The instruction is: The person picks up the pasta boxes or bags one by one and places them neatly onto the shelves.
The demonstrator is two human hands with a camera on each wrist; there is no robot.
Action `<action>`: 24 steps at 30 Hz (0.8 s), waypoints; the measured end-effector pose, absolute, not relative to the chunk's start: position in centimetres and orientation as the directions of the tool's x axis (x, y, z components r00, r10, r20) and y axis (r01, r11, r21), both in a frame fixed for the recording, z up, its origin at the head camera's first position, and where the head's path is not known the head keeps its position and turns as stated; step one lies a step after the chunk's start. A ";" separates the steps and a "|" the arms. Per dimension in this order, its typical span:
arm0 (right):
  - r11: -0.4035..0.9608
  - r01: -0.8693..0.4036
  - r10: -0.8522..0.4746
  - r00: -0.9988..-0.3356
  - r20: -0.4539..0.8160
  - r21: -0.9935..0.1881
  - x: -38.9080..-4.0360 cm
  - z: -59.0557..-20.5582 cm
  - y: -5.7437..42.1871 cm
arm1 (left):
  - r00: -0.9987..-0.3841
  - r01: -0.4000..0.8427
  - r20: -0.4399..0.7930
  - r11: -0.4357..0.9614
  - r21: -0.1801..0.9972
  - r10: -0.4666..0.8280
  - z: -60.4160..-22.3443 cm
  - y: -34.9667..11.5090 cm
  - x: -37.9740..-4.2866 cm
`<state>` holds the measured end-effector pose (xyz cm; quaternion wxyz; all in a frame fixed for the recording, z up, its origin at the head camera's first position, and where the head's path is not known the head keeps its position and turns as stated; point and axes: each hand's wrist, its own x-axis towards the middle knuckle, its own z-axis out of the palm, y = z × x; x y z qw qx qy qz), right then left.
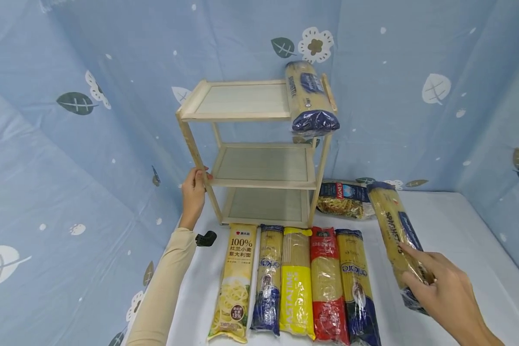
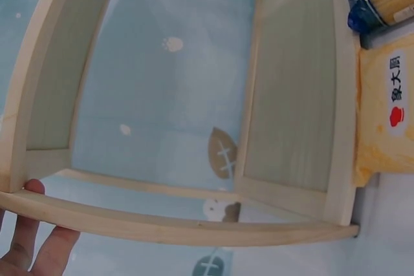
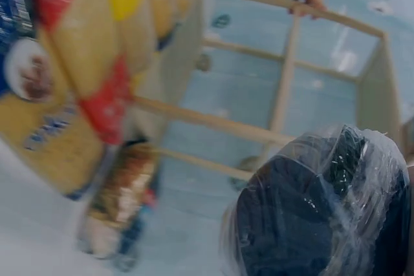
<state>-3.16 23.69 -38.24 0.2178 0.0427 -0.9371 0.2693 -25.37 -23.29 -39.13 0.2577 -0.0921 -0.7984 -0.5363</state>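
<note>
Spaghetti packet, strands in clear wrap, in right hand's pinch, left hand round shelf post.

The left hand is gripping the left front post of a three-tier wooden rack. The right hand is holding a spaghetti pack at a slant, right of the rack. On the top tier a large blue-ended pasta pack is lying at the right end, jutting past the front edge. Before the rack five long packs are lying side by side on the white worktop: a pale yellow pack, a blue-ended pack, a bright yellow pack, a red-ended pack and another blue-ended pack. A dark-labelled packet is resting behind, beside the rack's right side. A patterned blue cloth is hanging behind everything.
</note>
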 end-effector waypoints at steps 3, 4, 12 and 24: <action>0.849 -0.243 0.007 -0.883 0.470 -0.470 -3.5 -36.5 23.6 | -0.850 0.423 0.510 0.403 0.811 -0.134 -40.1 -23.6 -26.4; 0.847 -0.264 -0.006 -0.873 0.488 -0.461 -3.7 -35.9 23.5 | -0.850 0.423 0.509 0.397 0.814 -0.137 -40.4 -23.8 -26.7; 0.845 -0.347 -0.055 -0.813 0.580 -0.406 -4.9 -31.9 23.0 | -0.842 0.419 0.517 0.420 0.805 -0.152 -40.8 -24.1 -26.9; 0.838 -0.391 -0.065 -0.764 0.642 -0.381 -6.3 -27.0 22.4 | -0.838 0.424 0.525 0.431 0.797 -0.148 -41.0 -24.2 -27.0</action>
